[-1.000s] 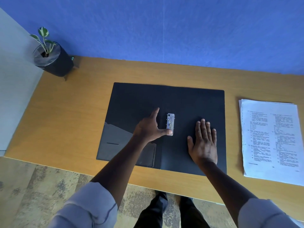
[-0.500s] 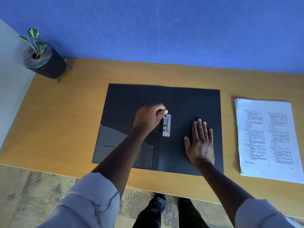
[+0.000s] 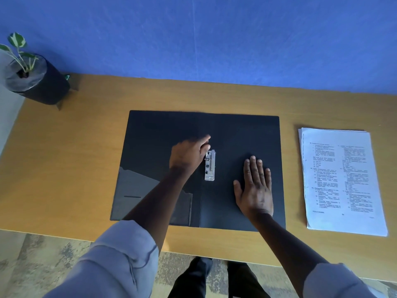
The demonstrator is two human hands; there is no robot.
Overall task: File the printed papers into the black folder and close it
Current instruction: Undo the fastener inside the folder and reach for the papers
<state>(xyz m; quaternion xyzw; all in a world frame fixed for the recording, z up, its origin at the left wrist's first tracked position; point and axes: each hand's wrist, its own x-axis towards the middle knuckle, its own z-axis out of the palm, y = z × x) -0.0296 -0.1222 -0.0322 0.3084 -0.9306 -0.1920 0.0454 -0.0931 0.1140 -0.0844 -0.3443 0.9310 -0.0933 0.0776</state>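
Note:
The black folder lies open and flat in the middle of the wooden desk. A silver metal clip sits along the folder's spine. My left hand reaches over the left flap, and its fingertips pinch the clip's upper end. My right hand rests flat, fingers spread, on the folder's right inner side, just right of the clip. The stack of printed papers lies on the desk to the right of the folder, apart from both hands.
A small plant in a black pot stands at the desk's far left corner. A blue wall runs behind the desk. A clear pocket covers the lower part of the folder's left flap. The desk's front edge is near my legs.
My left hand has slid from the clip's lower end up to its upper end and taken hold there. My right hand has stayed flat on the folder.

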